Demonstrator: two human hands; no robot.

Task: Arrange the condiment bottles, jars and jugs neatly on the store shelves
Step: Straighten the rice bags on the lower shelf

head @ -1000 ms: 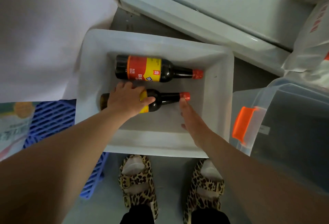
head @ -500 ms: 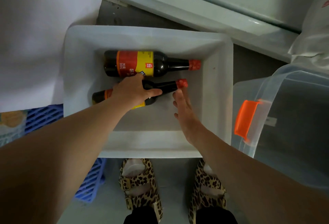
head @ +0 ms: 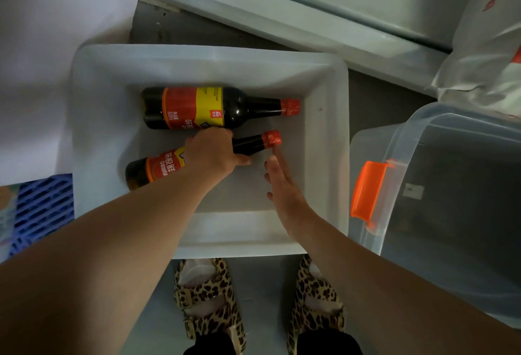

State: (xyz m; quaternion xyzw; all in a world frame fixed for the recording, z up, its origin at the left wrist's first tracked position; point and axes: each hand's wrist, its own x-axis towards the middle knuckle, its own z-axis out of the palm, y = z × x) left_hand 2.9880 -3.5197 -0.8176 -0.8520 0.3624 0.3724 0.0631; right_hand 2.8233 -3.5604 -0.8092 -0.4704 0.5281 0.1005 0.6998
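Lifting the nearer bottle (head: 166, 167) from the white bin (head: 329, 129): left hand (head: 211, 154) grips its shoulder, right hand (head: 282, 182) flat-fingered just beside the red cap (head: 271, 138); best support the neck before raising.

Leopard-print sandals (head: 208, 298), white bin (head: 329, 157)

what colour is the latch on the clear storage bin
Orange; the latch on the clear bin shows only in the head view.

I read this as a shop stockroom floor | white tub (head: 329, 129) holding sauce bottles (head: 214, 106) | clear storage bin (head: 451, 185) | blue crate (head: 42, 202) | printed sacks (head: 487, 44)
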